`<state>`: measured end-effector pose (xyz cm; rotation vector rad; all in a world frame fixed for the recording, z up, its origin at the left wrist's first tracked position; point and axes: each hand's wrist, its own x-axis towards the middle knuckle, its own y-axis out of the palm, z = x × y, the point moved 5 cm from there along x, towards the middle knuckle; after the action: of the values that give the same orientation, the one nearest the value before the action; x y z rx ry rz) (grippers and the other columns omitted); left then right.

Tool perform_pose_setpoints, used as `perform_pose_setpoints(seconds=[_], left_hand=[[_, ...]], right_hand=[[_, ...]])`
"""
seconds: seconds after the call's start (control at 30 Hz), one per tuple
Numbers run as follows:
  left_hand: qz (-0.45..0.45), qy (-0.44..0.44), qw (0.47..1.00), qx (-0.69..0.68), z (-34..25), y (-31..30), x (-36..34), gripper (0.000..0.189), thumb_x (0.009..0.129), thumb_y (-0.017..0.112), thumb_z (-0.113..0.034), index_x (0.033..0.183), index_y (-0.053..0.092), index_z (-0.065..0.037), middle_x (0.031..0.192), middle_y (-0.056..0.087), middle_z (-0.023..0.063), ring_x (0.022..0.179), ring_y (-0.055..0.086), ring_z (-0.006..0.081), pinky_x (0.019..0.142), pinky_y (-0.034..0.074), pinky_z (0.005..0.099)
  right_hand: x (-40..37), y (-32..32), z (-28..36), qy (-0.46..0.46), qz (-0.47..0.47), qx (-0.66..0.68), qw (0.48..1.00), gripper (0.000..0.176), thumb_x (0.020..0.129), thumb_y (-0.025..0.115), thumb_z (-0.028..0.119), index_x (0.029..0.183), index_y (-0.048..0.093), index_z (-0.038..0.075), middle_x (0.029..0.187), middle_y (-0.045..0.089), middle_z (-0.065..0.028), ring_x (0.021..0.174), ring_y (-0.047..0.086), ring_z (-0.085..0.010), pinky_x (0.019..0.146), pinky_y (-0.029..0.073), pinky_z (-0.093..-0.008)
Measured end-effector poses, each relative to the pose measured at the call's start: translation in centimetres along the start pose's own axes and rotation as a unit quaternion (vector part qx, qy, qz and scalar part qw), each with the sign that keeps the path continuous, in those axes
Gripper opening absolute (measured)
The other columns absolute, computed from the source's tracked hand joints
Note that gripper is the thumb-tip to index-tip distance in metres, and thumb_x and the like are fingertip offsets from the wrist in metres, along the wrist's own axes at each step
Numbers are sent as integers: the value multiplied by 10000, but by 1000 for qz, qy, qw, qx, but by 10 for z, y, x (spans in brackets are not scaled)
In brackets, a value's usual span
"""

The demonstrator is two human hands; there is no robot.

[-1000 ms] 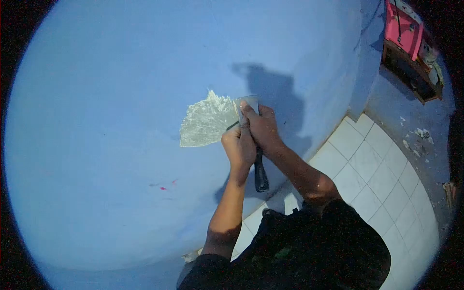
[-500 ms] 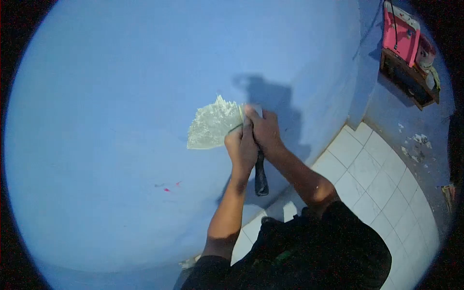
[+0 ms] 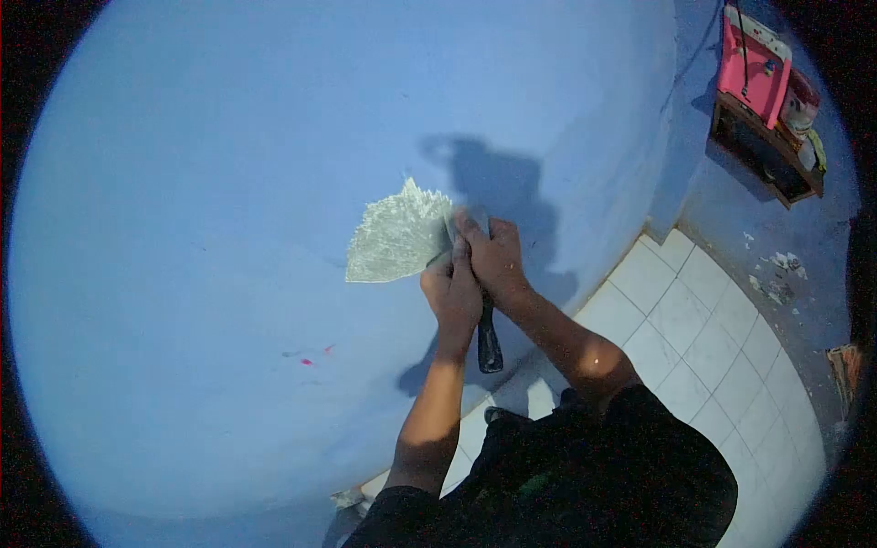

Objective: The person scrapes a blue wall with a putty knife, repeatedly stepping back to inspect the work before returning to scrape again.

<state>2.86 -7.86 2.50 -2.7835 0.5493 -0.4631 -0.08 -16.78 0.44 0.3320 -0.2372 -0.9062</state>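
Note:
Both of my hands are closed around a scraper with a black handle (image 3: 491, 349), whose lower end sticks out below them, pointing down. My left hand (image 3: 454, 290) grips from the lower left, its thumb pointing up. My right hand (image 3: 496, 258) wraps it from the right, fingers toward the blade. Most of the pale metal blade is hidden behind the fingers. The blade is at the right side of a bare whitish patch (image 3: 395, 239) with jagged upper edges, where the blue paint is gone from the wall (image 3: 201, 164).
White floor tiles (image 3: 681, 320) lie at the lower right. A small wooden shelf (image 3: 763, 151) on the side wall holds a pink-framed object (image 3: 751, 73) and other items. Peeling spots (image 3: 781, 274) mark that wall. Small red marks (image 3: 307, 362) dot the blue wall.
The whole view has shifted slightly, so the patch and hands appear a little further left. Both hands keep their grip on the scraper; the bare patch looks nearly the same.

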Motion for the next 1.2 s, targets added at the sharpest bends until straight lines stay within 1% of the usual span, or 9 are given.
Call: perform_pose_setpoints(seconds=[0.23, 0.43, 0.5, 0.6, 0.7, 0.8, 1.0, 1.1, 1.2], left_hand=[[14, 24, 997, 67, -25, 0, 5, 435, 870, 493, -272, 596, 521, 65, 546, 516, 36, 501, 431, 93, 458, 352, 305], [37, -36, 996, -79, -13, 11, 4, 413, 871, 497, -255, 612, 544, 63, 525, 511, 44, 500, 437, 93, 460, 356, 295], [14, 1, 1000, 27, -13, 4, 0, 384, 874, 491, -236, 645, 554, 67, 551, 522, 39, 512, 442, 94, 459, 355, 276], [0, 49, 999, -20, -12, 10, 14, 406, 882, 454, -226, 610, 520, 69, 479, 448, 27, 482, 389, 82, 437, 334, 292], [22, 28, 999, -29, -28, 14, 10, 401, 884, 451, -213, 610, 511, 73, 482, 448, 27, 491, 392, 78, 441, 336, 294], [-10, 47, 999, 6, -14, 9, -2, 410, 885, 457, -216, 597, 493, 74, 487, 445, 26, 500, 392, 70, 439, 329, 282], [22, 44, 996, -69, -26, 11, 9, 397, 884, 465, -200, 578, 483, 52, 508, 452, 0, 518, 398, 60, 446, 330, 263], [4, 32, 997, -75, -11, 9, 2, 385, 882, 467, -193, 580, 486, 46, 510, 447, -10, 519, 395, 58, 445, 331, 259], [29, 50, 995, -87, -26, 11, 19, 380, 882, 465, -195, 584, 488, 39, 505, 436, -12, 514, 392, 57, 445, 331, 254]], right_hand=[[10, -6, -8, -6, -20, -91, 996, 334, 838, 539, 275, 684, 571, -20, 604, 531, -23, 544, 465, -100, 499, 385, -282], [3, -9, 13, 36, 28, -45, 998, 343, 835, 539, 275, 676, 563, -28, 601, 528, -38, 537, 465, -116, 506, 391, -292], [7, -7, 1, 37, 21, -77, 996, 338, 839, 533, 269, 684, 567, -30, 597, 529, -42, 532, 465, -118, 508, 393, -296], [15, -11, 2, -78, -41, -98, 991, 345, 840, 526, 267, 679, 567, -35, 597, 536, -49, 549, 476, -118, 511, 396, -303], [6, -10, 20, 63, 42, -5, 997, 356, 842, 522, 272, 669, 563, -37, 622, 541, -53, 578, 476, -114, 514, 395, -313], [2, -10, 21, -19, 23, -82, 996, 366, 839, 522, 278, 657, 555, -38, 633, 536, -50, 595, 471, -110, 511, 391, -317], [5, -9, 18, 32, 31, -60, 997, 360, 816, 549, 297, 672, 561, -33, 631, 541, -49, 584, 466, -99, 501, 380, -313], [3, -8, 22, -95, -16, -80, 992, 361, 811, 559, 298, 661, 560, -30, 601, 535, -42, 554, 455, -92, 490, 372, -301], [10, -7, 32, -60, -4, -8, 998, 326, 804, 545, 266, 709, 592, -42, 558, 557, -138, 539, 523, -142, 510, 405, -342]])
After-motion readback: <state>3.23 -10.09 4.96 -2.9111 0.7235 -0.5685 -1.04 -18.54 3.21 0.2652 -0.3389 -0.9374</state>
